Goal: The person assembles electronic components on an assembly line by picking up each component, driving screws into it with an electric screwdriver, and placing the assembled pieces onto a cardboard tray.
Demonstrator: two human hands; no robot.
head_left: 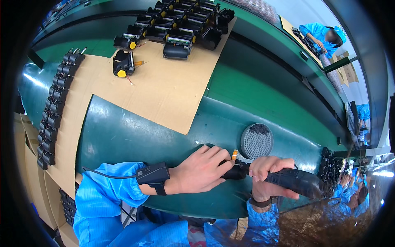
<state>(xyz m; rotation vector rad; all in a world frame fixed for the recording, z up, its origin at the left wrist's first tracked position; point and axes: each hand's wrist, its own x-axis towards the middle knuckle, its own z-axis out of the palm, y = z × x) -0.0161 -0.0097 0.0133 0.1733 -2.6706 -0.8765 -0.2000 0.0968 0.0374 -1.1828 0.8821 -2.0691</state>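
Observation:
Near the front edge of the green table, my left hand (203,169) has its fingers closed over a small black plastic part (235,173). An orange flat cable (235,154) sticks up beside that part. My right hand (269,175) is wrapped round a black electric screwdriver (298,183), whose thick body points off to the right. Its narrow end lies toward the black part; the tip and the exact contact are hidden by my fingers. Just beyond my hands stands a round grey dish (257,141) with small dark pieces, likely screws, at its far side.
A cardboard sheet (156,96) carries rows of black-and-yellow assemblies (177,24) at the back and one lone assembly (123,65). Black parts (53,111) line its left side. A green ledge (255,90) runs behind. Co-workers in blue (325,37) sit at the right.

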